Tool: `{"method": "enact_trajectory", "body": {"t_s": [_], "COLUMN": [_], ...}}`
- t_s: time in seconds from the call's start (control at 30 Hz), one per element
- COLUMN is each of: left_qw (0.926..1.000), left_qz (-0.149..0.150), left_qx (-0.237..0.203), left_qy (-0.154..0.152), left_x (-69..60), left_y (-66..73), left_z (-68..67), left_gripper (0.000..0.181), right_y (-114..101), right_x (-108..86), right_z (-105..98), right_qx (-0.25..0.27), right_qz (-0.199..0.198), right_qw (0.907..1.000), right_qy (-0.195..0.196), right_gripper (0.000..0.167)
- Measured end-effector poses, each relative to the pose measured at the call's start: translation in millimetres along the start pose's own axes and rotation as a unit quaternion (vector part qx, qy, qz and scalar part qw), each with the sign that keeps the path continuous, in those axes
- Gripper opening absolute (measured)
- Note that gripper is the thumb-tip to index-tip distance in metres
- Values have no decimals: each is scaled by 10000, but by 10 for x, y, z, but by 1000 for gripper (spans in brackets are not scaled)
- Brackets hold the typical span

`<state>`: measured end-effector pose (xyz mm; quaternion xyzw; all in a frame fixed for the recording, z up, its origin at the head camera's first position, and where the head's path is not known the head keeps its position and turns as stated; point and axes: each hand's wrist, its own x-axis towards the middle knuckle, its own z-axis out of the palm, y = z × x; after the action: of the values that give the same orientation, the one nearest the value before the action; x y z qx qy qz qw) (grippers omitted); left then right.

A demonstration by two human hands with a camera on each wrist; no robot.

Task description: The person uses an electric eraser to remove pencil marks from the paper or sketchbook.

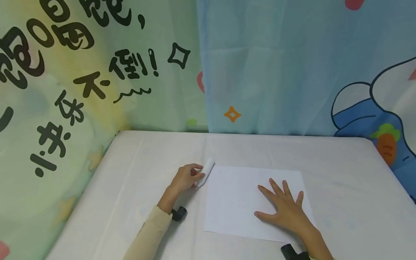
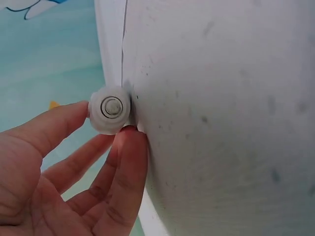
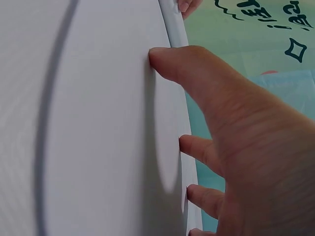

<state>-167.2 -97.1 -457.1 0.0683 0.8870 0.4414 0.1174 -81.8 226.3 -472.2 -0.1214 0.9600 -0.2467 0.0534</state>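
On the white-covered table lies a sheet of white paper (image 1: 230, 202). My left hand (image 1: 186, 177) pinches a white cylindrical tube (image 1: 208, 167) between thumb and fingers, beside the paper's upper left corner. In the left wrist view the tube's round end (image 2: 113, 107) faces the camera, with a dark ring around a small pale centre; its exact kind I cannot tell. Over the right part of the sheet, my right hand (image 1: 287, 212) is spread wide. Its fingertips rest on the paper, as the thumb (image 3: 170, 61) does in the right wrist view.
The table (image 1: 156, 151) has its far edge against a blue printed curtain (image 1: 260, 79). A green curtain (image 1: 146, 108) with black lettering hangs along the left side. Each wrist wears a black camera mount, such as the left one (image 1: 179, 214).
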Motion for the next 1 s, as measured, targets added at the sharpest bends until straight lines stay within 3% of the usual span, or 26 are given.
{"method": "enact_trajectory", "body": {"t_s": [0.37, 0.5, 0.7, 0.83, 1.0], "left_qw": [9963, 9966, 9914, 9869, 9761], "left_qz": [318, 247, 132, 400, 984], "left_qx": [801, 791, 1283, 1496, 1693], "left_qy": [-16, 41, 204, 457, 947], "left_x": [20, -7, -143, -267, -369], "left_y": [50, 72, 109, 157, 177], "left_z": [32, 54, 56, 23, -4], "left_gripper": [35, 41, 59, 66, 78], "right_y": [1, 25, 48, 47, 31], "right_x": [-29, -30, -43, -64, -74], "right_z": [-25, -35, -23, -24, -49], "right_qx": [122, 155, 488, 509, 164], "right_qz": [26, -47, 9, 52, 51], "right_qw": [9999, 9999, 9986, 9985, 9999], "right_qy": [-47, -36, -194, -197, -23], "right_gripper": [84, 83, 85, 89, 92]}}
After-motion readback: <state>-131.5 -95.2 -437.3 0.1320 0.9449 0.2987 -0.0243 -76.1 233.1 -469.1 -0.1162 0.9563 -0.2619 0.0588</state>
